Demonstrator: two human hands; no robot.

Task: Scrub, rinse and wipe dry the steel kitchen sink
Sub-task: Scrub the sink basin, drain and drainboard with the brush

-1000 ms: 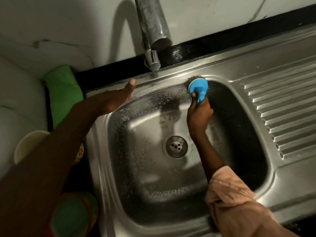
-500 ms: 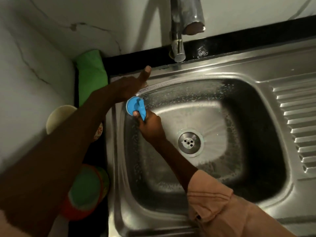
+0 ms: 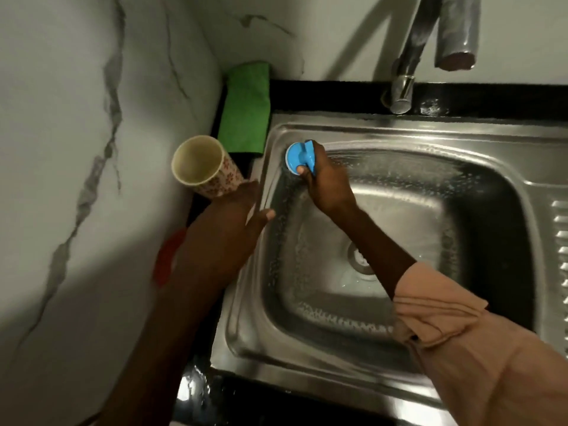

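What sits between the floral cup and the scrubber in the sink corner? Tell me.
In the head view, only the sink's flat steel rim and a strip of dark counter separate the floral cup from the blue scrubber. The green cloth lies just behind that stretch.

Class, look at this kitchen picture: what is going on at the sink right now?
A person is scrubbing a steel sink. The right hand grips a blue-handled scrubber and presses it against the basin's upper left corner. The left hand rests open on the sink's left rim, holding nothing. Soapy droplets cover the basin walls, and no water runs from the tap. A floral cup and a folded green cloth sit left of the sink.
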